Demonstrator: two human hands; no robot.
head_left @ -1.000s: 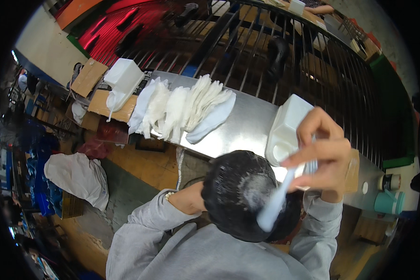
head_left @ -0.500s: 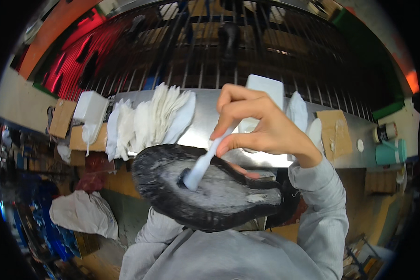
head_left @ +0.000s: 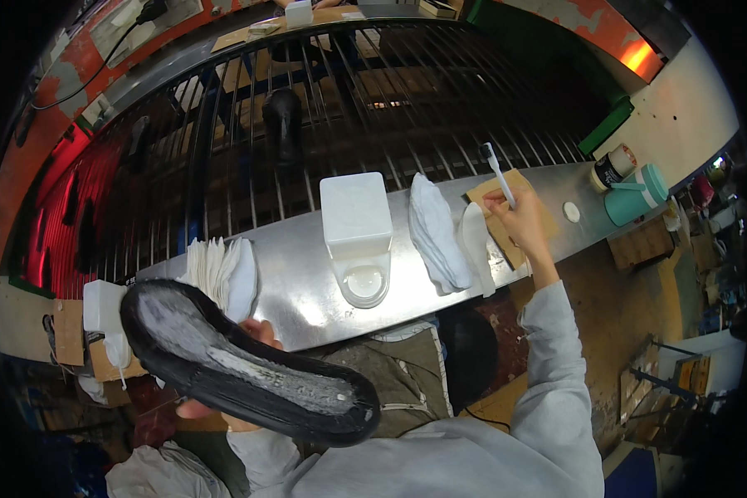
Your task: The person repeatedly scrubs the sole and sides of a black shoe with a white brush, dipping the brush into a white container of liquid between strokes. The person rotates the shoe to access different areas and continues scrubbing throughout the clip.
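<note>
Sole (head_left: 249, 365) in left hand (head_left: 249, 340) — brush (head_left: 499, 174) right-held.

Loose grey sweatshirt sleeves (head_left: 548, 349) — 2 bare hands; olive-brown trousers (head_left: 407, 373).

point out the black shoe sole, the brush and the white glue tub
black shoe sole (head_left: 249, 365), head view, on its glue-smeared middle
brush (head_left: 498, 173), head view, on the white handle above the right hand
white glue tub (head_left: 355, 220), head view, on its flat top
</note>
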